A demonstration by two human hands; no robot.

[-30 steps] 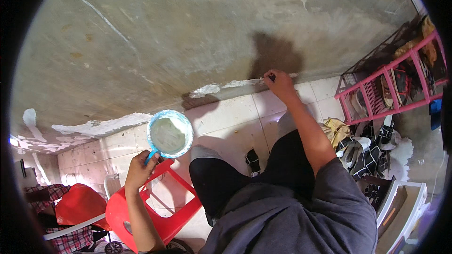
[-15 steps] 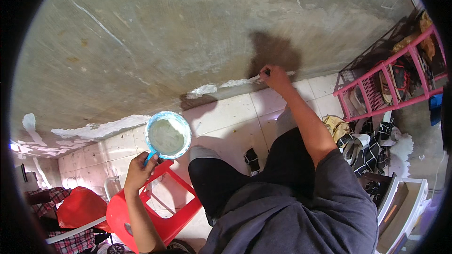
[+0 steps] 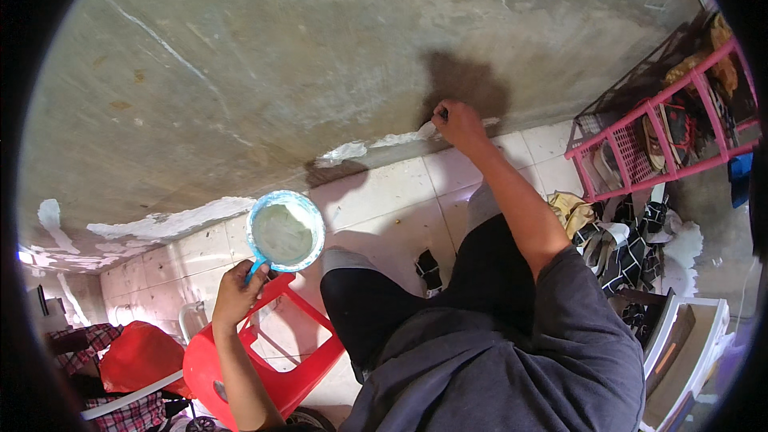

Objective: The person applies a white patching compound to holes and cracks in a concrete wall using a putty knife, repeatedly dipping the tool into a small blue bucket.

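Observation:
My left hand (image 3: 238, 294) is closed on the handle of a light blue dipper (image 3: 250, 232). Greyish-white paste (image 3: 282, 237) lies in the dipper, and its rim is smeared white. Against the lower part of the bare grey wall (image 3: 304, 56), my right hand (image 3: 458, 123) is closed, its fingers curled. Something small and dark shows at those fingers, but I cannot make out what it is. Just below and left of the right hand runs a white filler patch (image 3: 404, 138) along the wall's foot. A longer white patch (image 3: 172, 220) continues at the left.
A red plastic chair (image 3: 210, 368) stands beneath my left forearm. At the right is a pink rack (image 3: 632, 184) with shoes, beside crumpled black-and-white cloth (image 3: 632, 252) and a white drawer (image 3: 708, 328). A red bag (image 3: 140, 356) lies far left. Pale tiles (image 3: 392, 192) cover the floor.
My right hand has shifted slightly up and to the left along the wall. The left hand and dipper have stayed almost where they were.

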